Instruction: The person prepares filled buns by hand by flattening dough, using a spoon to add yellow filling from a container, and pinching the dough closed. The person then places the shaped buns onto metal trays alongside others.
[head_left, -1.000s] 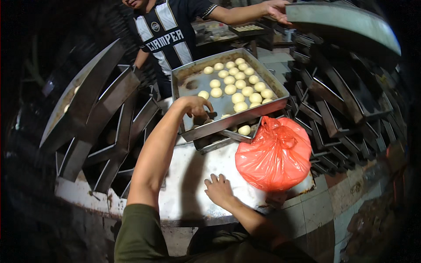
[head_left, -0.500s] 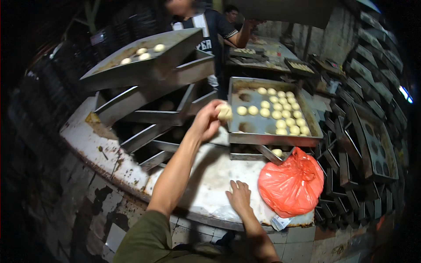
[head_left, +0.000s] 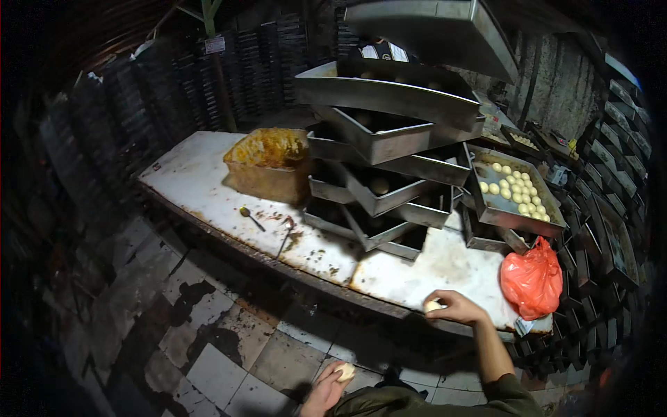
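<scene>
My left hand (head_left: 328,390) is low, off the table above the tiled floor, and holds a pale dough ball (head_left: 344,372). My right hand (head_left: 455,307) rests on the near edge of the white table (head_left: 208,187), its fingers closed around a second dough ball (head_left: 433,305). A metal tray (head_left: 522,215) filled with several pale dough balls (head_left: 513,186) sits at the right, behind a red plastic bag (head_left: 532,279).
A stack of tilted metal trays (head_left: 389,139) fills the table's middle. A yellow-crusted tub (head_left: 269,163) stands to its left, with two spoons (head_left: 251,217) lying before it. Dark tray racks (head_left: 611,229) line the right side. A person (head_left: 381,50) is partly hidden behind the stack.
The view has swung left. My left hand came down from the tray with a dough ball to below the table edge. My right hand now holds a ball at the edge.
</scene>
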Motion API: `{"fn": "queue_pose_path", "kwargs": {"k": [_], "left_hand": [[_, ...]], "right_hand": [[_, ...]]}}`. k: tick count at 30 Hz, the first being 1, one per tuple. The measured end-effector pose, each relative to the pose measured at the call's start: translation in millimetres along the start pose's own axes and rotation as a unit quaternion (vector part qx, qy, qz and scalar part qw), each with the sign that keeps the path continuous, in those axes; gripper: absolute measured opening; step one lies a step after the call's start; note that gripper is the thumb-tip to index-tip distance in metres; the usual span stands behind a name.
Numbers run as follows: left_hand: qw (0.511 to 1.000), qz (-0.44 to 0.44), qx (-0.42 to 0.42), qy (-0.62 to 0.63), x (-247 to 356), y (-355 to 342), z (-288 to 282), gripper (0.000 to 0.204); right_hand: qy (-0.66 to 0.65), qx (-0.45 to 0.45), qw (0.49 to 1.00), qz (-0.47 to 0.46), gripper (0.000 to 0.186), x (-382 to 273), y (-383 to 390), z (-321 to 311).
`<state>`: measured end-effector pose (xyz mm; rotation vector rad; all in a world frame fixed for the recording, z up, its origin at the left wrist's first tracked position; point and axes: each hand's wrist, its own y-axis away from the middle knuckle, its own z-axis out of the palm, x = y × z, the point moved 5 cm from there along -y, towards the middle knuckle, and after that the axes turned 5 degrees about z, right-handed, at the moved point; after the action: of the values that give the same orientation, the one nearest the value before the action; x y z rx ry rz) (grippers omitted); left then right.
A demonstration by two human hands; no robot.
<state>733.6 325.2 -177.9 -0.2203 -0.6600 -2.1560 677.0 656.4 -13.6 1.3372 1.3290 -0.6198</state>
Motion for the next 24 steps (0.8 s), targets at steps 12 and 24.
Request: {"fn": "queue_pose_path", "kwargs": {"k": [12, 24], "left_hand": [[0.98, -0.007, -0.189, 0.057, 93, 12, 116, 0.055], [0.978, 0.12, -0.077, -0.154, 195, -84, 109, 0.056]], "right_hand": [[0.229, 0.389, 0.708, -0.543, 0.029, -294, 4, 42], [0.55, 0.308, 0.773, 0.064, 0.03, -494, -187, -206]]}}
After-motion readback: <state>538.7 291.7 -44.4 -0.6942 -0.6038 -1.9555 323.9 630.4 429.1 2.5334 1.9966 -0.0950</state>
